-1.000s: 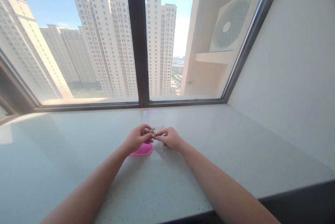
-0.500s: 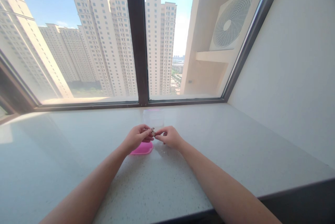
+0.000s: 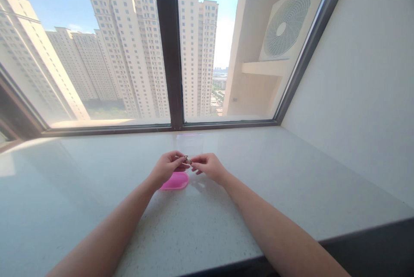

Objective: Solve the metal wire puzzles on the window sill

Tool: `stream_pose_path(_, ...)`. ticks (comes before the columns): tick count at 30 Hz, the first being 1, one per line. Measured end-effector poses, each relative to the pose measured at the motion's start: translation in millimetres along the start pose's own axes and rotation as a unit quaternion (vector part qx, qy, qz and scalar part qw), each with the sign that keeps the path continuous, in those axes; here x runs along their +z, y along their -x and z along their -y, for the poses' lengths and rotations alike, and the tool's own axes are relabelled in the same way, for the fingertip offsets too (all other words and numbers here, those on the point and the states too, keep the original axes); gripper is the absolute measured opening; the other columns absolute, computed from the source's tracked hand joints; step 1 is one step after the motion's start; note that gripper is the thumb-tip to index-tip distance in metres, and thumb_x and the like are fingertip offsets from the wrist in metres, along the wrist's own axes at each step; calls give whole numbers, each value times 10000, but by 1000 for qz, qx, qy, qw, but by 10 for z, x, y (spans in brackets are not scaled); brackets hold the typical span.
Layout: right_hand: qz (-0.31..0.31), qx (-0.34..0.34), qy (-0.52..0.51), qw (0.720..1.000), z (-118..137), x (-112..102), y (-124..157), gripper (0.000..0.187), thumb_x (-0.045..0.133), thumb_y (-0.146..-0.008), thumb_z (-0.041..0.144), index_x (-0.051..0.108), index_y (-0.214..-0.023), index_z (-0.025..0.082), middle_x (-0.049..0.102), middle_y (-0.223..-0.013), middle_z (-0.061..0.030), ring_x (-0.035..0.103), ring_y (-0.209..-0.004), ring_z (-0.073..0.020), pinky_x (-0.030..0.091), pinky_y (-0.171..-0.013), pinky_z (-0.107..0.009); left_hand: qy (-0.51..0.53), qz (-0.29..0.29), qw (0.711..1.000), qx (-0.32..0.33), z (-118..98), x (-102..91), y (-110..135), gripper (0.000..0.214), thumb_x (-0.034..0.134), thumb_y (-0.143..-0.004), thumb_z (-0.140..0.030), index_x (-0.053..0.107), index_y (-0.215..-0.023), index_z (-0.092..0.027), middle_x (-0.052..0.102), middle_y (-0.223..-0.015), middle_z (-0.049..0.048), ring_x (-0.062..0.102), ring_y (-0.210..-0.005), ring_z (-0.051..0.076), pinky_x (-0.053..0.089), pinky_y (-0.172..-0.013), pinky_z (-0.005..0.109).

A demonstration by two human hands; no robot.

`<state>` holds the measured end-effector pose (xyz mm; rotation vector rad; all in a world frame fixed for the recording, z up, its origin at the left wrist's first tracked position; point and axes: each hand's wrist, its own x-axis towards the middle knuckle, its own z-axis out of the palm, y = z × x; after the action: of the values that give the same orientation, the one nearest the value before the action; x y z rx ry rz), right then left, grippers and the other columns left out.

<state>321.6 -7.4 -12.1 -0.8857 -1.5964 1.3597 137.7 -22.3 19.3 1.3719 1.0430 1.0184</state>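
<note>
Between my two hands is a small watch-like metal piece (image 3: 187, 160), gold and dark, with its round face turned so that little detail shows. My left hand (image 3: 168, 166) pinches it between thumb and fingers from the left. From the right, my right hand (image 3: 208, 167) holds its edge with thumb and forefinger, the other fingers curled below. A shallow pink tray (image 3: 175, 181) lies on the white counter just under my left hand, which partly hides it. Right behind my hands is a clear plastic sheet or bag (image 3: 189, 141) with a pinkish top edge.
The speckled white sill (image 3: 181, 229) runs from a dark front edge (image 3: 365, 234) back to the brown window frame (image 3: 174, 129). A white wall (image 3: 365, 96) bounds it on the right. Tall buildings and an air-conditioner unit (image 3: 281, 29) stand outside the glass.
The metal piece has turned in my fingers, so its round face shows less, and it sits slightly higher. My right fingers have shifted on it; more of the pink tray shows.
</note>
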Motion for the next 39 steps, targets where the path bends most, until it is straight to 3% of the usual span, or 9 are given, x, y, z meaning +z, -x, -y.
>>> stream_pose_path(7, -56, 11, -61, 996, 74, -29, -2, 317, 730, -605, 322, 708, -829, 99, 652, -701, -65, 584, -625, -136, 508, -627, -296, -100, -8, 993, 54, 29, -38, -19, 326, 664, -696, -424, 664, -837, -129, 703, -796, 78, 658, -736, 196, 510, -714, 320)
stream_pose_path(16, -121, 32, -159, 979, 27, -129, -78, 317, 787, -528, 292, 689, -751, 90, 642, -681, -61, 601, -644, -142, 523, -726, -334, -93, -27, 994, 52, 22, -22, -12, 451, 657, -706, -421, 609, -1044, -127, 698, -882, 90, 661, -778, 212, 514, -739, 351)
stream_pose_path(22, -242, -56, -77, 966, -28, -210, -158, 348, 747, -580, 335, 685, -822, 92, 664, -683, -64, 626, -628, -169, 534, -684, -336, -109, -50, 991, 52, 43, -31, -27, 389, 612, -732, -434, 623, -980, -134, 678, -869, 78, 644, -752, 191, 509, -684, 315)
stream_pose_path(27, -295, -83, -60, 950, -94, -269, -239, 325, 719, -608, 330, 684, -839, 104, 675, -687, -62, 647, -640, -183, 542, -674, -324, -121, -53, 990, 50, 32, -12, -21, 334, 594, -743, -422, 636, -910, -137, 666, -814, 63, 632, -739, 183, 496, -665, 294)
stream_pose_path(34, -321, -85, -39, 943, -156, -326, -328, 307, 687, -637, 321, 681, -857, 108, 684, -731, -71, 659, -664, -189, 548, -669, -310, -121, -69, 989, 53, 40, -36, -26, 310, 602, -733, -414, 633, -873, -139, 654, -776, 50, 628, -735, 185, 493, -666, 297)
stream_pose_path(39, -307, -95, 76, 944, -192, -331, -397, 286, 646, -671, 333, 687, -861, 123, 685, -735, -69, 651, -640, -183, 520, -639, -290, -121, -73, 989, 51, 51, -35, -43, 299, 611, -721, -407, 634, -855, -141, 649, -750, 42, 621, -719, 181, 484, -658, 293)
